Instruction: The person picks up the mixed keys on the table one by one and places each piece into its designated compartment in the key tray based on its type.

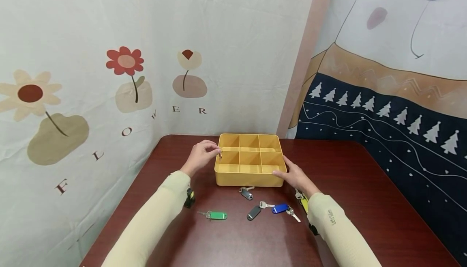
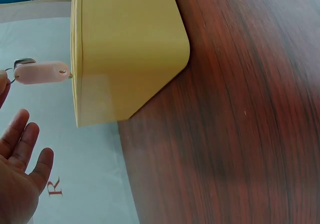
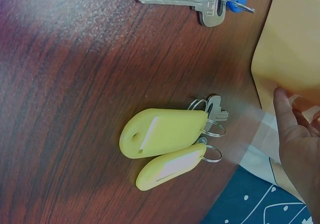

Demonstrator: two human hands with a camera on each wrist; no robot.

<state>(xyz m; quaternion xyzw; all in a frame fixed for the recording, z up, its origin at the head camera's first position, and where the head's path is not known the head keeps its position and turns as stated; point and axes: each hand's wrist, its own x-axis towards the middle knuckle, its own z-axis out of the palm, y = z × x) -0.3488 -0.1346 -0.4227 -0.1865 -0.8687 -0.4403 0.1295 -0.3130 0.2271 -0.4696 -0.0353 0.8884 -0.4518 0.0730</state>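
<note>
A yellow six-compartment box (image 1: 249,179) stands on the dark red table. At its left rim, my left hand (image 1: 201,156) pinches the ring of a pink key tag (image 2: 42,72) between thumb and forefinger, the other fingers spread loosely. The tag hangs from the ring, its end overlapping the box's edge in the left wrist view; a bit of its key shows behind it. My right hand (image 1: 294,175) holds the box's front right corner, thumb on the front wall and fingers along the right side.
In front of the box lie tagged keys: a grey tag (image 1: 247,194), a darker grey tag (image 1: 254,213), a blue tag (image 1: 280,208) and a green tag (image 1: 218,215). Two yellow tags (image 3: 165,132) with keys lie beneath the right forearm. Printed curtains (image 1: 233,56) hang behind the table.
</note>
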